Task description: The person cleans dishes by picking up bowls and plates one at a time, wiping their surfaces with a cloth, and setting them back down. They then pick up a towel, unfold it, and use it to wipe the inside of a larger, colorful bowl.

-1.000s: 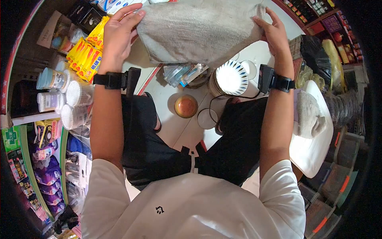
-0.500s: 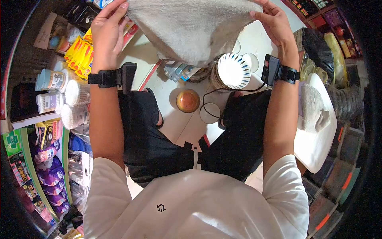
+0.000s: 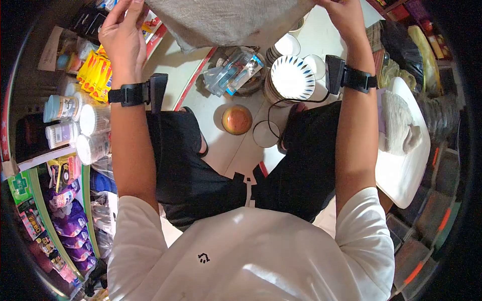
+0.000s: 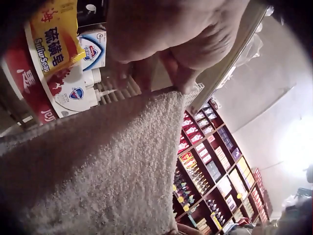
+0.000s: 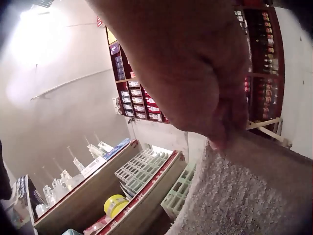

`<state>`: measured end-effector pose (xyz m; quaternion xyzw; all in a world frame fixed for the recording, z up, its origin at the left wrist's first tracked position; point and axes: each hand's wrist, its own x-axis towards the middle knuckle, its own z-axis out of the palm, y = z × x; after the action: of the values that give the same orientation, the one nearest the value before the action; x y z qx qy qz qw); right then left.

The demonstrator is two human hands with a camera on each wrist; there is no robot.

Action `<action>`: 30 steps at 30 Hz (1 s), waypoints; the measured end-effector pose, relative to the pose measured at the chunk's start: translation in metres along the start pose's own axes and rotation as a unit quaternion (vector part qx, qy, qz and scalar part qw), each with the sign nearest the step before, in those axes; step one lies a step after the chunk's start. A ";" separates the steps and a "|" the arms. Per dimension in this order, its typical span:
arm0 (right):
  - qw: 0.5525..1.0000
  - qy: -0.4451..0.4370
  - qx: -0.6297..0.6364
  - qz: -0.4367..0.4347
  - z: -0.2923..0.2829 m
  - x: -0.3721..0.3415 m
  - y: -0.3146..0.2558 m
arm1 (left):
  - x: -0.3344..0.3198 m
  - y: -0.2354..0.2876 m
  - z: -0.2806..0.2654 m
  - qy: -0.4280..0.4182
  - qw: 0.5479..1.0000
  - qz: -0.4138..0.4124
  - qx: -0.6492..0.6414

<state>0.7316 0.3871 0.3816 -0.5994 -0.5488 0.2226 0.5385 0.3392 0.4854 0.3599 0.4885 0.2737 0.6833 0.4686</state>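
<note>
cloth [image 3: 231, 22] hangs wide: my left hand [image 3: 123, 40] and right hand [image 3: 346, 21] each pinch a corner, seemingly to spread it.

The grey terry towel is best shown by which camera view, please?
The left wrist view: the grey terry towel looks largest there, its pile clear. The head view shows it between the left hand and right hand, cut off above; the right wrist view, only a portion.

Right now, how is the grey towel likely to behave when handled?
Probably floppy: the grey towel drapes between the left hand and right hand. Slipping seems unlikely, since its surface looks rough and nubbly. It may be fairly light, as fingers hold it only along its edge.
</note>
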 end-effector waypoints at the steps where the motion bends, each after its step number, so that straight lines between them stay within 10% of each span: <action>1: 0.998 0.009 -0.059 -0.015 0.000 0.001 0.000 | -0.001 0.000 0.003 0.009 1.000 0.024 0.006; 5: 0.975 -0.007 -0.189 -0.117 -0.013 0.013 0.019 | -0.003 0.006 0.011 0.032 0.999 0.035 0.015; 12: 0.967 -0.031 0.190 -0.164 -0.013 0.010 -0.006 | 0.006 0.051 0.017 0.035 0.973 0.192 0.123; 15: 0.961 0.122 0.182 -0.167 0.005 0.016 0.001 | 0.027 0.039 0.012 0.003 0.991 0.115 0.069; 23: 0.990 0.045 0.133 -0.030 0.002 0.017 0.043 | 0.018 -0.006 -0.003 -0.013 0.984 0.002 0.175; 27: 0.983 0.096 0.011 -0.158 -0.001 0.014 0.032 | 0.009 0.007 -0.002 -0.054 0.959 0.009 0.278; 30: 0.990 0.044 0.102 -0.086 0.003 0.006 0.027 | 0.000 0.012 -0.007 -0.114 0.924 -0.062 0.360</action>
<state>0.7425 0.3988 0.3585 -0.5015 -0.5485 0.2038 0.6373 0.3283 0.4806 0.3672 0.6808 0.4759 0.4478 0.3309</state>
